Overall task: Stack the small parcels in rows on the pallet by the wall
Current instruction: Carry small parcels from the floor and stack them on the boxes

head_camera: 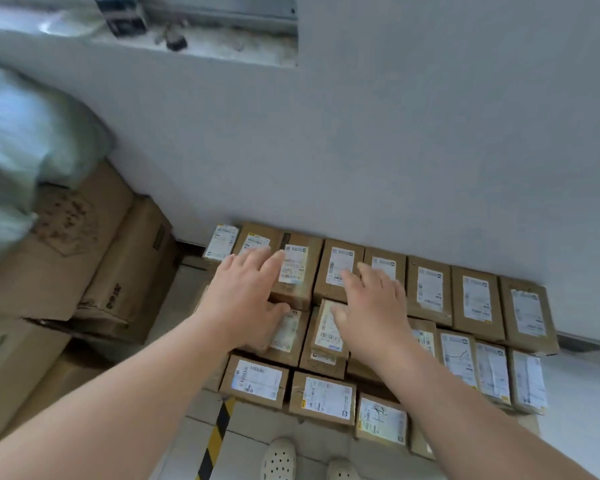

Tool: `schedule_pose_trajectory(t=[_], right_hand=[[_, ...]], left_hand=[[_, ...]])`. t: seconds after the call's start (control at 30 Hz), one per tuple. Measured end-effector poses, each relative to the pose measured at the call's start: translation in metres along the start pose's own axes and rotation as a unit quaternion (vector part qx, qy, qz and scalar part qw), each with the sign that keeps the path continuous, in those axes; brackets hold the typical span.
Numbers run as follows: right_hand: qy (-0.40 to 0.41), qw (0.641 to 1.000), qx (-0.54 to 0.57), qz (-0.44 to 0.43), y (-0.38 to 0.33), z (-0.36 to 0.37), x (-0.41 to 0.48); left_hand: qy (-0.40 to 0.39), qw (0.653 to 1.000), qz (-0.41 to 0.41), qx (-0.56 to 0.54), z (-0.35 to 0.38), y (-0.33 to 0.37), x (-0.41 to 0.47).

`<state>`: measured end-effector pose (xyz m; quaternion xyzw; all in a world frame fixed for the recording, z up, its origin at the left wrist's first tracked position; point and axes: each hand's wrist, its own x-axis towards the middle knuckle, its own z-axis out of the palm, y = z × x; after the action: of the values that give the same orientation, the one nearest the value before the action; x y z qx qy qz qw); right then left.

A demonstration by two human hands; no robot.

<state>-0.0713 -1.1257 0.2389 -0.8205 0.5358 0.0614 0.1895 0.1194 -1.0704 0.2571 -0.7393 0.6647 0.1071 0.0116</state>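
Pale grey wall (361, 150) fills the upper half of the view, and its foot meets a light tiled floor (194, 299). Against that foot lie the small parcels (429, 289), brown cardboard with white shipping labels facing up, packed side by side in rows. The back row runs along the wall, touching it, a second row sits in front of it, and three more lie nearest the person. Whatever bears them is hidden beneath them.

Near the left end of the stack, the left hand (243, 292) lies flat over the parcels with fingers straight and spread. Its fingertips rest on a labelled parcel (293, 271) in the back row, its thumb points right, and it grips nothing. Just beside it, the right hand (371, 306) is also flat and slack-fingered, its fingers reaching over the back row. Its thumb touches a tilted parcel (328, 327) that leans on its neighbours in the second row instead of lying level. Neither hand curls round anything.

Left of the stack, well apart from the hands, large cardboard cartons (94, 244) are piled against the wall, and a pale green sack (21, 143) slumps on top of them. A yellow-and-black striped tape (219, 434) crosses the floor just in front of the nearest parcels. White perforated clogs (279, 459) show at the bottom edge. High on the wall, a dusty window ledge (205, 46) is set into it.
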Motion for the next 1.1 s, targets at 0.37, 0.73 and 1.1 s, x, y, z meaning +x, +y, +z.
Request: schedule_pose_trajectory(t=[0.37, 0.73, 1.1], right_hand=[[0.042, 0.969, -0.054, -0.237, -0.062, -0.097, -0.050], [0.042, 0.862, -0.105, -0.494, -0.132, -0.111, -0.149], [0.001, 0.702, -0.128, -0.700, -0.201, -0.053, -0.343]], left_hand=[[0.118, 0.979, -0.165, 0.011, -0.093, 0.009, -0.116], [0.164, 0.897, -0.406, 0.057, -0.112, 0.071, -0.304], [0.195, 0.736, -0.646, 0.042, -0.067, 0.155, -0.558]])
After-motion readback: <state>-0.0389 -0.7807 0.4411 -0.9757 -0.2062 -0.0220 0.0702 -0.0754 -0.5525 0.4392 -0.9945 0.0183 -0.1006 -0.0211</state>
